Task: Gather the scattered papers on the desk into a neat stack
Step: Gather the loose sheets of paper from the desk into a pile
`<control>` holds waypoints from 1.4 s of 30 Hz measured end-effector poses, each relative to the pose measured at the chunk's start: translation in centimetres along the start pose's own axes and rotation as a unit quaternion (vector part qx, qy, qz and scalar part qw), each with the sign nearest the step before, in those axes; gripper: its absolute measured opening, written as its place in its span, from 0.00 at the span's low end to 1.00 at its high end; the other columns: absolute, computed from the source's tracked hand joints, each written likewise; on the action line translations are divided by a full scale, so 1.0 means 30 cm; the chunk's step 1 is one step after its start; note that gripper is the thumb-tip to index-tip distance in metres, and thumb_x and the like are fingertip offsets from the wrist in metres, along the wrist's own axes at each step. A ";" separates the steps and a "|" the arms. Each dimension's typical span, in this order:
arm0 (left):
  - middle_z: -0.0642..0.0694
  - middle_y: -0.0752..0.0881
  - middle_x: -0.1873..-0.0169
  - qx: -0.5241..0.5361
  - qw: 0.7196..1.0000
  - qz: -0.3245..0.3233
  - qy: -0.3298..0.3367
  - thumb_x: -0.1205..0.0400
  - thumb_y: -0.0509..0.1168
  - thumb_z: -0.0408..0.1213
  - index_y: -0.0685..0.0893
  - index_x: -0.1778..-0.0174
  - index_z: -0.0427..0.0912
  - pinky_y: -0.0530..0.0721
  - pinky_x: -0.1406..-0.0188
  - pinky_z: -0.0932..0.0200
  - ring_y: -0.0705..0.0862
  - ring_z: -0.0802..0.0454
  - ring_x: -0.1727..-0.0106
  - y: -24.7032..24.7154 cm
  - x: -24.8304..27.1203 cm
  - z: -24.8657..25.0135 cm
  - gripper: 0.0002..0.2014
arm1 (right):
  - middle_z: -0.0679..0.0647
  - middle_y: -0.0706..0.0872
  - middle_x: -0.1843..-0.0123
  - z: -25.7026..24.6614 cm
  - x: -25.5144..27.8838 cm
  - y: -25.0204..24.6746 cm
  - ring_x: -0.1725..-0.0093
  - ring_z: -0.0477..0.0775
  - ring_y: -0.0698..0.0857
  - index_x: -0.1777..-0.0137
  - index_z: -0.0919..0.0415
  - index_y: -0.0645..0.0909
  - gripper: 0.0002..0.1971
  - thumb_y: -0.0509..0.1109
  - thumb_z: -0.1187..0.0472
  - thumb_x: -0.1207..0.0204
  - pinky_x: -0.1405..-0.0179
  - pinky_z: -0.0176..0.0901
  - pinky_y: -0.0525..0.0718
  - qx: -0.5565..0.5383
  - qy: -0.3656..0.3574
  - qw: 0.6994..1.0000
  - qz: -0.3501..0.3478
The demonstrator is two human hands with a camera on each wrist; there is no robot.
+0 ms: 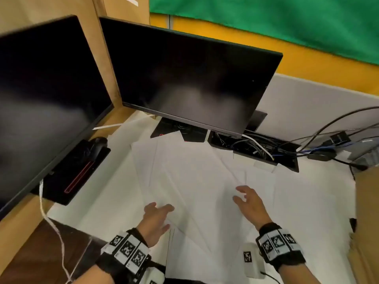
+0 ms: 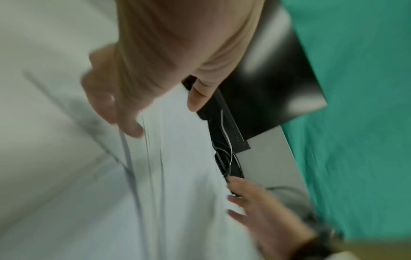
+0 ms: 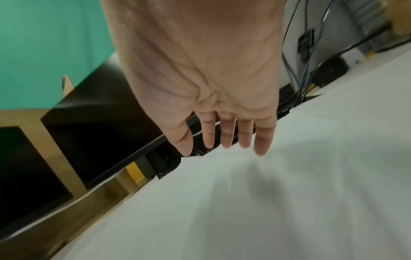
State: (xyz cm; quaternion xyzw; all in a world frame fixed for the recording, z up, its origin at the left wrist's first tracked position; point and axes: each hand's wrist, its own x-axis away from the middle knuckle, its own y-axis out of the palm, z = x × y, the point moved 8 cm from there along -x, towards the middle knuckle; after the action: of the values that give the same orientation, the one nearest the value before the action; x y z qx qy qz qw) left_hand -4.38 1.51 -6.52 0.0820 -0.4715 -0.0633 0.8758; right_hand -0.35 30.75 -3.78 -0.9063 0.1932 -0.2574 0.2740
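Note:
Several white papers (image 1: 190, 177) lie fanned and overlapping across the white desk (image 1: 98, 206), reaching back under the right monitor. My left hand (image 1: 156, 219) hovers over the near left sheets, fingers loosely spread, holding nothing. My right hand (image 1: 249, 201) hovers palm down over the sheets at the right, fingers straight and apart. In the right wrist view the right hand (image 3: 224, 133) shows its open palm above the papers (image 3: 266, 202). The blurred left wrist view shows the left hand (image 2: 142, 91) above the papers (image 2: 177, 176) and the right hand (image 2: 251, 205) further off.
Two dark monitors (image 1: 190, 78) (image 1: 41, 95) stand at the back and left. A black cable tray (image 1: 254, 150) with tangled wires sits behind the papers. Cables and adapters (image 1: 336, 144) crowd the back right. A cardboard box (image 1: 367, 212) stands at the right edge.

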 end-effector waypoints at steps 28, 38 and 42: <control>0.45 0.87 0.42 -0.315 0.884 -0.140 0.316 0.19 0.66 0.36 0.81 0.36 0.41 0.82 0.48 0.70 0.85 0.52 0.43 0.415 0.181 0.219 0.15 | 0.58 0.84 0.45 0.080 -0.015 -0.169 0.47 0.55 0.84 0.44 0.61 0.74 0.29 0.85 0.59 0.41 0.49 0.47 0.83 -0.177 0.069 0.982 -0.014; 0.46 0.89 0.45 -0.192 0.899 -0.338 0.199 0.19 0.65 0.39 0.83 0.42 0.44 0.84 0.39 0.51 0.87 0.48 0.42 0.574 0.257 0.392 0.10 | 0.54 0.94 0.63 0.093 0.319 -0.490 0.67 0.46 0.92 0.50 0.72 0.83 0.09 0.61 0.69 0.19 0.73 0.34 0.87 -0.401 0.016 0.913 0.076; 0.36 0.80 0.32 -0.269 0.932 0.039 0.238 0.22 0.69 0.44 0.77 0.35 0.39 0.75 0.31 0.46 0.78 0.40 0.31 0.261 -0.074 0.469 0.21 | 0.60 0.88 0.48 0.234 0.445 -0.601 0.70 0.29 0.87 0.53 0.63 0.83 0.07 0.64 0.71 0.21 0.73 0.20 0.82 -0.393 0.019 0.887 0.240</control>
State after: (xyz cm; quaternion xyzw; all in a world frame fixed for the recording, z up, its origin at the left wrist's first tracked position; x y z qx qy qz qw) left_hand -17.09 8.40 0.87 -0.1625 -0.2176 -0.1325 0.9533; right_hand 18.03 40.93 6.76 -0.8606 0.4956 -0.1040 -0.0545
